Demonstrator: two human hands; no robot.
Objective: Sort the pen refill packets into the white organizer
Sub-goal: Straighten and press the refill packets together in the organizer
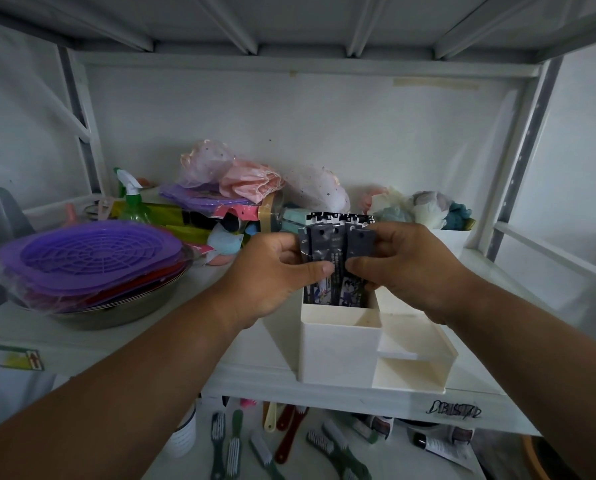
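Observation:
Several dark pen refill packets (336, 251) stand upright with their lower ends inside the tall back compartment of the white organizer (338, 355), which sits at the shelf's front edge. My left hand (272, 271) grips the bundle from the left, thumb pressed across the front. From the right, my right hand (404, 268) pinches the packets, its thumb on their face. Printed cartoon figures show on the lower part of the packets. The organizer's front compartments and its low right trays hold nothing I can see.
A stack of purple mesh lids (88, 258) in a metal basin lies at left, beside a green spray bottle (132, 199). Pink and purple bags (234, 178) pile up behind. Bath sponges (424, 206) sit at back right. Brushes (327, 441) lie on the lower shelf.

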